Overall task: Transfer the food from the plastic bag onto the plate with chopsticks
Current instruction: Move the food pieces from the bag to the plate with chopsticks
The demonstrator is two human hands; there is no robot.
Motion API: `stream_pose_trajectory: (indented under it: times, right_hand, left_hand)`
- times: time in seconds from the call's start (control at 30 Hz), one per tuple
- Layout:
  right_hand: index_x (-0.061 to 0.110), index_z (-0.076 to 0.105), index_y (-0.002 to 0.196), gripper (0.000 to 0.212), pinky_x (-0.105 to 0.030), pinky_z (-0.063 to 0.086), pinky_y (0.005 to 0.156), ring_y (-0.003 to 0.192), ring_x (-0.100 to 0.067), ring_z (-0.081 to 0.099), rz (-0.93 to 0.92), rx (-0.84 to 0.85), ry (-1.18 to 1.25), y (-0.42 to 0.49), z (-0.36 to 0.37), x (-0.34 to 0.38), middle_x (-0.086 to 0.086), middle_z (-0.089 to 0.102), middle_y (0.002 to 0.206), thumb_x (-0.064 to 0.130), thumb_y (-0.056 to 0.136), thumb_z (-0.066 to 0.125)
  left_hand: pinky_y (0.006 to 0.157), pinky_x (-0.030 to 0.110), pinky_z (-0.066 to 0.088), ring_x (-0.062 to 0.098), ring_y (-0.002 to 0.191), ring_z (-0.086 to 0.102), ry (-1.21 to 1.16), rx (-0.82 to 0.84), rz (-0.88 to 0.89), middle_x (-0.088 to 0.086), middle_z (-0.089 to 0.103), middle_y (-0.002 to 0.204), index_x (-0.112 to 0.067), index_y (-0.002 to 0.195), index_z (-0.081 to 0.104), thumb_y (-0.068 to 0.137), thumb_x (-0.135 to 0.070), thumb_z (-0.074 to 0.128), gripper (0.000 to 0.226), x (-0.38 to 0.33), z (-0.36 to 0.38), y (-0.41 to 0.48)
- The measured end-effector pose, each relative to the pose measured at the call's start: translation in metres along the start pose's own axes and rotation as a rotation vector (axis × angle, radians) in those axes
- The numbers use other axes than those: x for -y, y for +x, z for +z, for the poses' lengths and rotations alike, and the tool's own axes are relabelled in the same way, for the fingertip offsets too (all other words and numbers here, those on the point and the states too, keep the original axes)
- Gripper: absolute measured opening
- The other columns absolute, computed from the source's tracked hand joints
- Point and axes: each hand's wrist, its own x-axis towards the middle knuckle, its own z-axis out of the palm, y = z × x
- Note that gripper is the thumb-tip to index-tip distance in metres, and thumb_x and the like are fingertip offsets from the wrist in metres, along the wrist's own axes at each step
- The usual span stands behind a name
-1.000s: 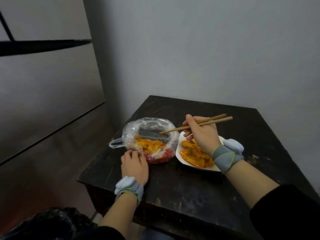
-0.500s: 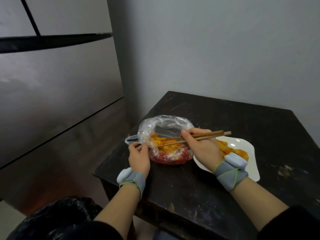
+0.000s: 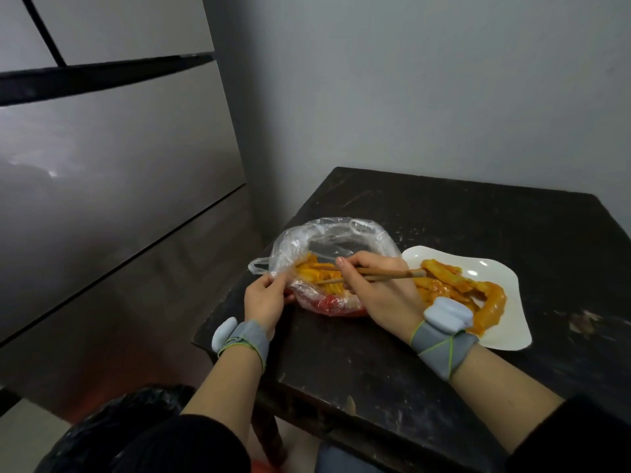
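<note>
Chopsticks gripped in right hand, fingers curled round shafts, tips lowered into open plastic bag among orange food strips. Bag's near-left rim pinched by left hand. Bag seated on dark table near its left edge; red layer seen at bag bottom. White plate set just right of bag; contact between them cannot be told. Sauced pieces already laid on plate. Grey wristbands worn on both wrists. Black sack seen lower left, below table.
</note>
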Motion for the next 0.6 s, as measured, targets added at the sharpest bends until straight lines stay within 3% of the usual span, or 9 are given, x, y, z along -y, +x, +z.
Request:
stream_pose_trajectory:
  times: [0.07, 0.13, 0.23, 0.3, 0.43, 0.5, 0.6]
  right_hand:
    - [0.011, 0.07, 0.078, 0.026, -0.041, 0.057, 0.068, 0.067, -0.014, 0.068, 0.017, -0.004, 0.014, 0.003, 0.005, -0.001, 0.001, 0.069, 0.068, 0.03, 0.093, 0.061]
    - [0.013, 0.071, 0.079, 0.026, -0.043, 0.057, 0.068, 0.068, -0.013, 0.069, 0.039, 0.006, 0.02, 0.005, 0.01, -0.001, 0.003, 0.069, 0.068, 0.032, 0.093, 0.06]
    - [0.015, 0.075, 0.083, 0.023, -0.026, 0.056, 0.066, 0.069, -0.006, 0.068, 0.052, 0.02, 0.045, 0.003, 0.015, -0.001, 0.012, 0.067, 0.068, 0.031, 0.093, 0.062]
    - [0.017, 0.076, 0.084, 0.023, -0.012, 0.044, 0.068, 0.07, 0.001, 0.062, -0.025, 0.027, -0.036, 0.0, 0.018, -0.003, 0.017, 0.062, 0.067, 0.031, 0.093, 0.061]
    - [0.019, 0.074, 0.075, 0.03, -0.008, 0.036, 0.067, 0.07, 0.0, 0.054, -0.063, 0.039, -0.138, -0.002, 0.02, -0.004, 0.012, 0.057, 0.067, 0.033, 0.095, 0.057]
    - [0.016, 0.07, 0.068, 0.036, -0.01, 0.036, 0.066, 0.066, -0.002, 0.055, -0.062, -0.033, -0.145, 0.0, 0.018, -0.003, 0.01, 0.057, 0.063, 0.033, 0.096, 0.056]
    - [0.006, 0.067, 0.065, 0.043, -0.023, 0.044, 0.066, 0.065, -0.012, 0.059, -0.044, -0.115, -0.173, 0.004, 0.009, -0.006, -0.004, 0.064, 0.064, 0.032, 0.096, 0.055]
  left_hand:
    - [0.063, 0.021, 0.053, 0.013, 0.074, 0.061, -0.038, 0.022, 0.009, 0.006, 0.065, 0.081, -0.008, 0.08, 0.066, 0.088, -0.011, 0.059, 0.011, 0.001, -0.003, 0.0]
    - [0.066, 0.025, 0.053, 0.016, 0.075, 0.061, -0.063, 0.013, 0.014, 0.008, 0.064, 0.08, -0.005, 0.081, 0.065, 0.086, -0.01, 0.058, 0.01, 0.003, -0.004, 0.0]
    - [0.07, 0.034, 0.05, 0.022, 0.074, 0.059, -0.048, -0.021, 0.027, 0.012, 0.063, 0.078, 0.004, 0.088, 0.065, 0.08, -0.012, 0.061, 0.018, 0.007, -0.005, 0.001]
    - [0.072, 0.037, 0.051, 0.023, 0.074, 0.06, -0.064, -0.012, 0.034, 0.013, 0.065, 0.078, 0.004, 0.088, 0.066, 0.077, -0.014, 0.063, 0.021, 0.009, -0.006, 0.002]
    - [0.074, 0.039, 0.052, 0.024, 0.074, 0.061, -0.064, 0.001, 0.032, 0.012, 0.066, 0.077, 0.0, 0.085, 0.067, 0.073, -0.021, 0.067, 0.024, 0.011, -0.008, 0.005]
    - [0.07, 0.037, 0.049, 0.023, 0.073, 0.058, -0.064, -0.005, 0.039, 0.011, 0.063, 0.076, 0.002, 0.087, 0.066, 0.073, -0.021, 0.067, 0.027, 0.011, -0.008, 0.005]
    - [0.066, 0.033, 0.047, 0.019, 0.071, 0.057, -0.073, -0.015, 0.052, 0.008, 0.063, 0.075, 0.003, 0.088, 0.067, 0.076, -0.017, 0.065, 0.023, 0.01, -0.006, 0.005]
